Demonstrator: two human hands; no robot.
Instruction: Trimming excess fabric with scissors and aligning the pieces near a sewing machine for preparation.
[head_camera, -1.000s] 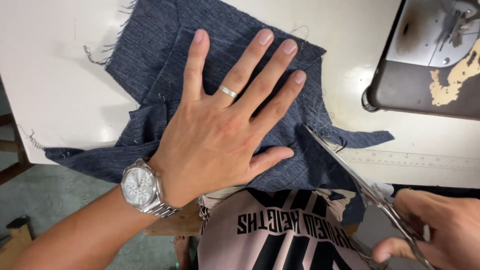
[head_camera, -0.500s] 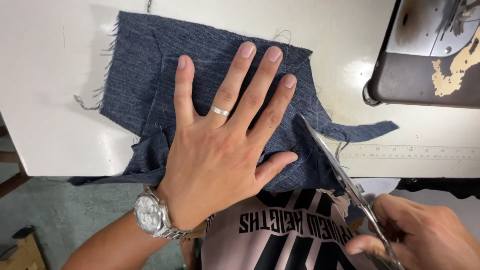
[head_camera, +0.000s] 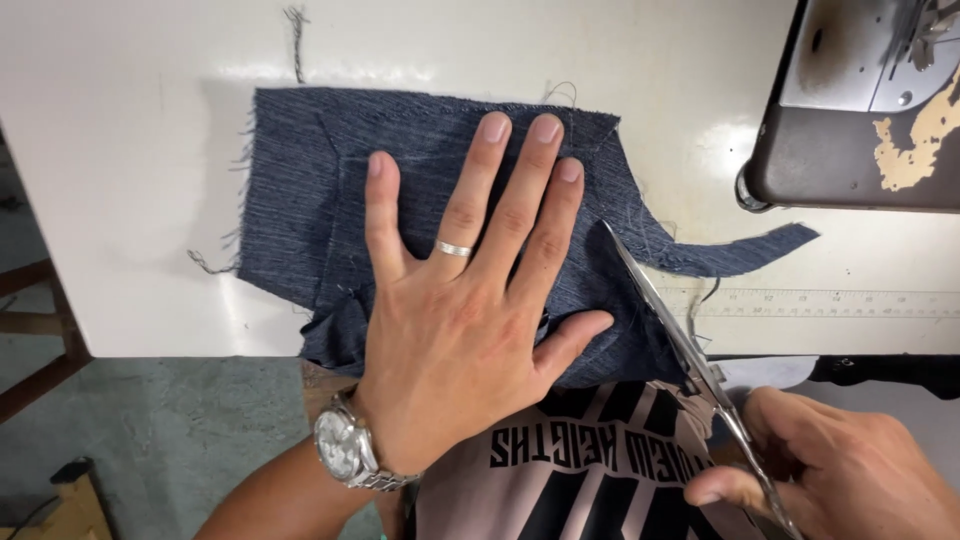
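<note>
A white table (head_camera: 130, 180) fills most of the view, with a sewing machine (head_camera: 860, 110) at its far right corner. Dark blue denim (head_camera: 300, 200) lies flat near the table's front edge, frayed along its sides. The left hand (head_camera: 470, 320) presses down on it, palm flat, fingers spread wide. The right hand (head_camera: 850, 470) is closed around the handles of scissors (head_camera: 670, 320), whose blades rest along the denim's right edge.

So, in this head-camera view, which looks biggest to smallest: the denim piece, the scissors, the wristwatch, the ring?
1. Dark blue denim piece, by far the largest.
2. Scissors, long blades, partly hidden in the right hand.
3. Silver wristwatch, though nearer the camera.
4. Silver ring on the left hand.
</note>
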